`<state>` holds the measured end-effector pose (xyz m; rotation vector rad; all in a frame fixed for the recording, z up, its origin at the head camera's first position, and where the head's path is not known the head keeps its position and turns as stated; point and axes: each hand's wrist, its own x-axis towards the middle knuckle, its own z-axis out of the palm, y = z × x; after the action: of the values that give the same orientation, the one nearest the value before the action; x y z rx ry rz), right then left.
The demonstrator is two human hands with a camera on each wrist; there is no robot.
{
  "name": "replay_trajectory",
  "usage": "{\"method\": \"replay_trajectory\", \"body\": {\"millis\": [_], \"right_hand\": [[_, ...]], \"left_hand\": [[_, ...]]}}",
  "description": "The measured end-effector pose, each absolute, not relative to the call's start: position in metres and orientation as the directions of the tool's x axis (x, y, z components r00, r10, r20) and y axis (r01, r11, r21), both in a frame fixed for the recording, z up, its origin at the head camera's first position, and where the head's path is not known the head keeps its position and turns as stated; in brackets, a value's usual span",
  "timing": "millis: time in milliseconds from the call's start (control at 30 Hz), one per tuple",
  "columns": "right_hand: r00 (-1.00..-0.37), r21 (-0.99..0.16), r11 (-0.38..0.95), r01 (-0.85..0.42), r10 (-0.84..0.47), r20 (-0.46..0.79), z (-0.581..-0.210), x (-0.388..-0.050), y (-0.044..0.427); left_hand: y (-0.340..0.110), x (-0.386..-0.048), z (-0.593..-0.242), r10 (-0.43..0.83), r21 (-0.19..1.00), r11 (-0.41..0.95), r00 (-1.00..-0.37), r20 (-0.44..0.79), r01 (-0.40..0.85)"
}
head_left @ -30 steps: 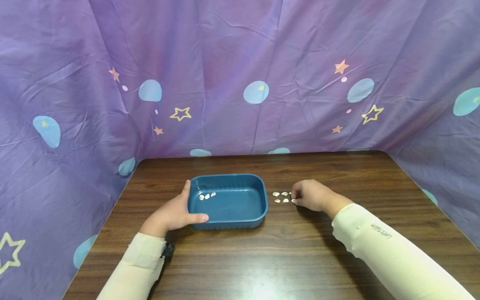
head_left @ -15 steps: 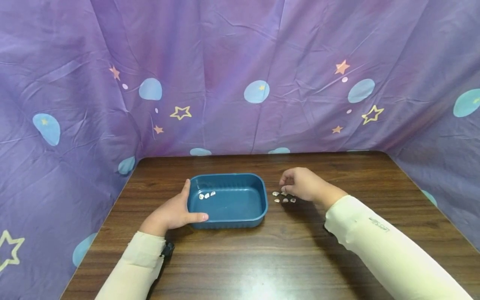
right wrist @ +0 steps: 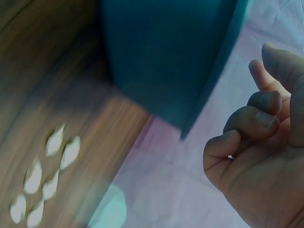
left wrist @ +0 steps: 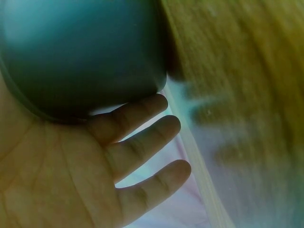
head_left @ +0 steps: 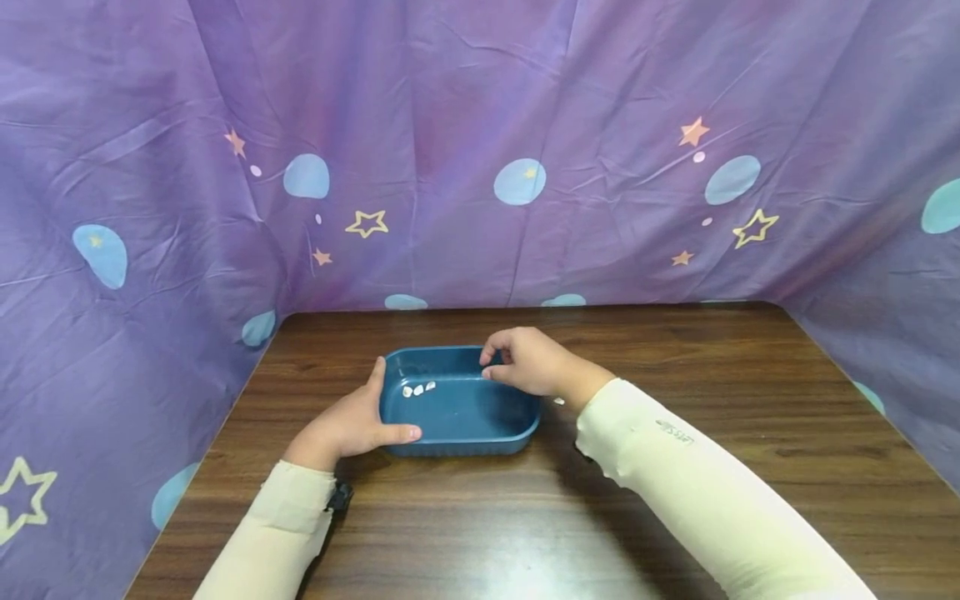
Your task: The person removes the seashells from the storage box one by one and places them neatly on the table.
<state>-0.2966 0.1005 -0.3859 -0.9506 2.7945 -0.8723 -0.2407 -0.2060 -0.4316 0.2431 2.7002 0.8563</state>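
Note:
A blue rectangular tray (head_left: 472, 447) stands on the wooden table with 3 small white shells (head_left: 418, 390) at its left inside. My left hand (head_left: 341, 429) grips the tray's left end, thumb on the near rim and index finger at the far corner. In the left wrist view the other fingers (left wrist: 147, 142) stretch along the tray's outside. My right hand (head_left: 528, 362) is over the tray's right end, its fingers bent towards the thumb; whether a shell is between the tips cannot be made out. Several more shells (right wrist: 33, 176) lie on the table, in two rows in the right wrist view.
The brown wooden table (head_left: 465, 525) reaches back to a purple curtain (head_left: 450, 108) printed with stars and blue spots. Curtain also hangs at both sides. My right forearm and hand hide most of the table shells in the head view.
My right hand has risen from the shells on the table and moved left to above the tray. The left hand keeps its grip, and the shells in the tray stay put.

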Motion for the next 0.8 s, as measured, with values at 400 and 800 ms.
{"method": "replay_trajectory", "body": {"millis": [400, 800], "right_hand": [[-0.835, -0.604, 0.640, -0.475, -0.545, 0.079, -0.402, -0.310, 0.054], [-0.866, -0.660, 0.637, -0.398, -0.499, 0.041, -0.419, -0.315, 0.026]], "left_hand": [[-0.207, -0.241, -0.431, 0.261, 0.577, 0.813, -0.935, -0.240, 0.078], [-0.207, -0.241, -0.429, 0.276, 0.591, 0.802, -0.930, -0.244, 0.083]]}}
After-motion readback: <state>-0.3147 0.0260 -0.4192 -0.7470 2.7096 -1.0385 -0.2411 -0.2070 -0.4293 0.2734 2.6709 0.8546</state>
